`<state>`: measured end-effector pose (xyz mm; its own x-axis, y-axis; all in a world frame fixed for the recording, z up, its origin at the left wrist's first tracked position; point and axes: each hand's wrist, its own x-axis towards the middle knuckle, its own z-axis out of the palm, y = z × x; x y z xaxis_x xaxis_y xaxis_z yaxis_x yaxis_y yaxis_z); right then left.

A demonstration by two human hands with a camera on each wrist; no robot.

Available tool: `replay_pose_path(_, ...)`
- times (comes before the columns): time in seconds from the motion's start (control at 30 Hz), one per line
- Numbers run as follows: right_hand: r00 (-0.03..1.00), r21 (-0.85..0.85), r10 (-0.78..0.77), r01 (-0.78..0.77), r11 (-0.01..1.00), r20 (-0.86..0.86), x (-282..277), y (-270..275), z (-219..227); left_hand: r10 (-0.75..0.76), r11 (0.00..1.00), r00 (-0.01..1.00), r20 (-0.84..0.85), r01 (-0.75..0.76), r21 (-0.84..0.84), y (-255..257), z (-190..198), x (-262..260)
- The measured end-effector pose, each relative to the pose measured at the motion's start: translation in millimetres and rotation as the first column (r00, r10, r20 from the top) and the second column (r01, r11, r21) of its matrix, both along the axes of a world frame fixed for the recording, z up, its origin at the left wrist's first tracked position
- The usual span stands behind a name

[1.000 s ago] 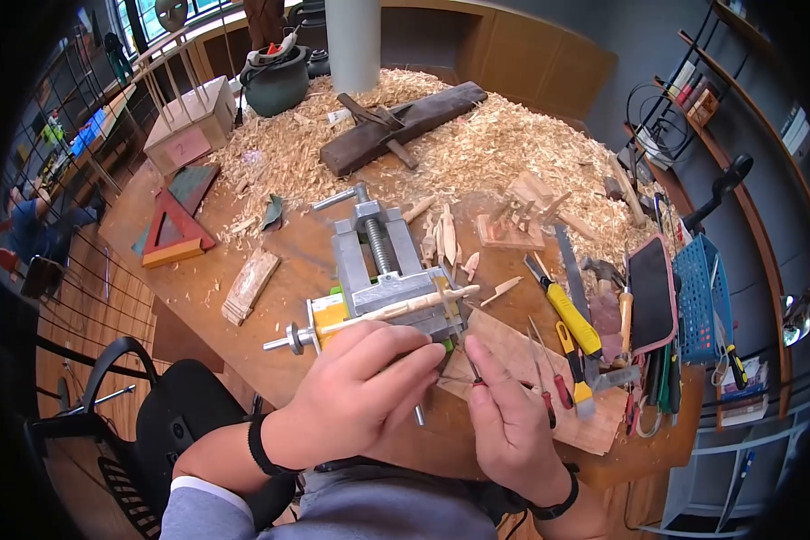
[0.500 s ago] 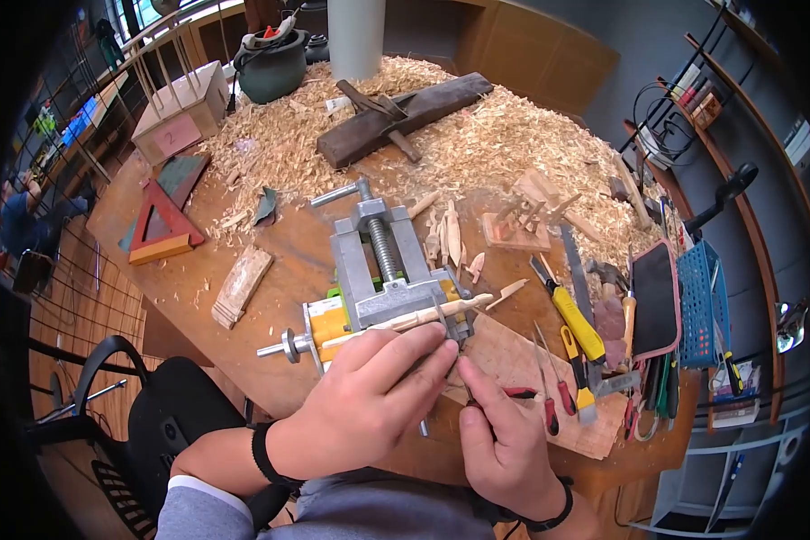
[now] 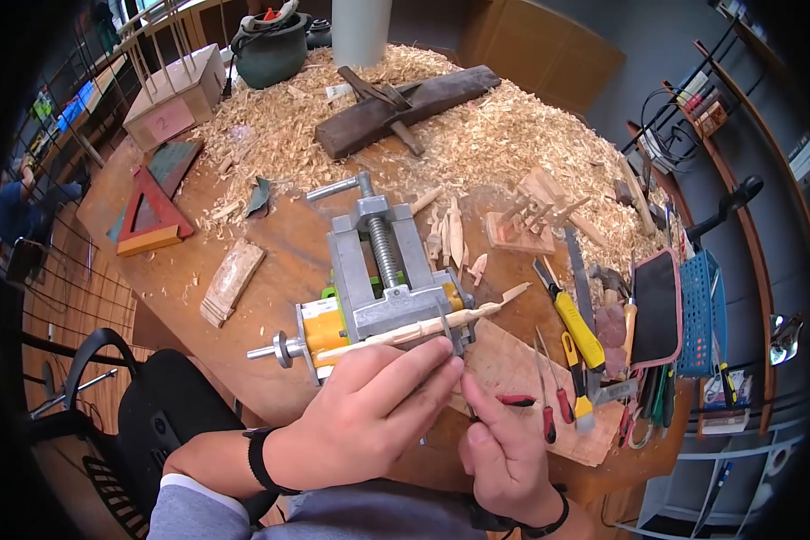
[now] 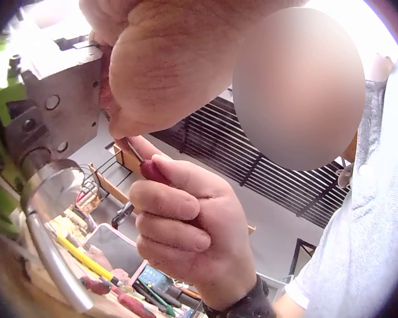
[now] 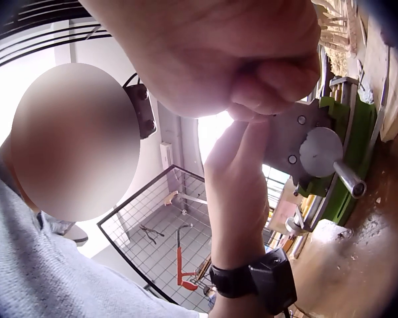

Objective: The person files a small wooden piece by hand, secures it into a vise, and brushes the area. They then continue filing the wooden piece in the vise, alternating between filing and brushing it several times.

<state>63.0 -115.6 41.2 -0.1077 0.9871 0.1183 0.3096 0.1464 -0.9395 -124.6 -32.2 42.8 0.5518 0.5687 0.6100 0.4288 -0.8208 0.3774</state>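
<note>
A carved wooden stick point(image 3: 405, 332) lies along the front of a grey metal vise point(image 3: 396, 310), its narrow end pointing right. My right hand point(image 3: 508, 463) grips the red handle point(image 4: 152, 171) of a slim metal tool, apparently a needle file, its thin shaft point(image 4: 134, 151) running toward my left fingers. The shaft's far part point(image 3: 443, 317) crosses the stick. My left hand point(image 3: 369, 409) pinches the tool close to the stick, index finger stretched along it and thumb hidden underneath in the head view. In the right wrist view the right hand covers the left fingertips.
Right of the vise, a flat board point(image 3: 513, 360) bears red-handled tools point(image 3: 550, 421) and a yellow utility knife point(image 3: 579, 333). Several carved pieces point(image 3: 454, 234) lie behind the vise. A wooden plane point(image 3: 405, 112) sits among shavings point(image 3: 522, 126). A red triangle square point(image 3: 153, 211) lies left.
The right hand has drawn back toward the body, uncovering a red handle on the board. The left fingers stay at the tool by the stick. The whole view has shifted slightly.
</note>
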Motion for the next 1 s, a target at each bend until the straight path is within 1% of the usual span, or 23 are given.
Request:
replay_pose_path(0.03,1.000,0.055,0.005,-0.007,0.998,0.027,0,0,-1,-0.006,1.000,1.000,0.003,0.006,-0.004,0,0,0)
replay_pose_path(0.07,0.999,0.052,0.012,-0.013,0.999,0.032,0,0,1,0.000,1.000,1.000,0.008,0.000,-0.006,1,-1,-1)
replay_pose_path(0.13,1.000,-0.037,-0.007,0.007,0.999,0.018,-1,-3,9,-0.010,1.000,1.000,-0.012,0.010,0.016,0,-2,-2)
replay_pose_path(0.27,0.999,-0.064,-0.040,0.042,0.997,0.023,-7,8,13,-0.012,1.000,1.000,-0.008,0.013,0.008,-1,-1,0)
replay_pose_path(0.33,0.999,-0.036,-0.021,0.023,0.999,0.049,-6,6,12,0.010,1.000,1.000,-0.017,-0.010,-0.008,-1,1,0)
replay_pose_path(0.37,0.998,-0.037,-0.019,0.021,0.999,0.054,-6,5,11,-0.009,1.000,1.000,0.002,0.009,0.007,-1,-2,-1)
replay_pose_path(0.43,0.988,0.095,-0.019,0.005,0.995,0.152,-5,2,10,-0.020,1.000,1.000,-0.010,0.020,0.014,0,-1,-3)
replay_pose_path(0.5,0.992,0.082,-0.040,0.030,0.996,0.121,-11,4,10,-0.042,0.999,0.999,-0.029,0.043,0.021,1,-2,-4)
replay_pose_path(0.57,0.994,0.069,-0.069,0.063,0.996,0.089,-11,7,10,-0.022,0.999,1.000,-0.023,0.023,0.039,1,-2,-2)
replay_pose_path(0.7,0.989,0.029,-0.038,0.034,0.999,0.140,-7,4,14,-0.009,1.000,1.000,0.003,0.009,0.029,1,-3,-1)
replay_pose_path(0.77,0.987,0.014,-0.018,0.016,1.000,0.162,-7,-1,11,-0.041,0.998,0.999,-0.023,0.042,0.036,2,-2,-4)
replay_pose_path(0.83,0.980,0.169,-0.065,0.033,0.985,0.188,-6,-4,1,-0.046,0.998,0.999,-0.014,0.047,0.029,1,-4,-5)
replay_pose_path(0.87,0.980,0.169,-0.066,0.034,0.985,0.188,-8,-3,3,-0.062,0.998,0.998,-0.009,0.062,0.027,1,-5,-5)
replay_pose_path(0.93,0.988,0.053,-0.096,0.090,0.995,0.123,-15,-1,8,-0.052,0.998,0.999,-0.009,0.053,0.036,1,-6,-5)
replay_pose_path(0.97,0.987,0.053,-0.105,0.099,0.994,0.120,-16,5,8,-0.045,0.998,0.999,-0.008,0.045,0.047,1,-7,-4)
replay_pose_path(1.0,0.984,0.105,-0.089,0.073,0.992,0.155,-15,13,8,-0.053,0.997,0.999,-0.010,0.054,0.049,1,-7,-3)
